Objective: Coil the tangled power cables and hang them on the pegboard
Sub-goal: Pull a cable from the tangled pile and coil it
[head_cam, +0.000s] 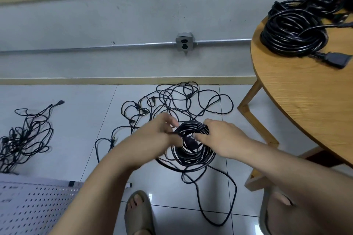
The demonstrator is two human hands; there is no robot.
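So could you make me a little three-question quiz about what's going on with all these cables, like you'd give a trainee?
1. True or false: the coil that both hands are working on is resting on the round table.
2. Multiple choice. Where is the pegboard? A) up on the wall with cables hung on it B) low at the left, near the person, with no cable on it C) on the table
3. Fill in: the finished coils lie on the ____.

Key: 1. False; the left hand and right hand hold it over the floor tiles. 2. B. 3. Table.
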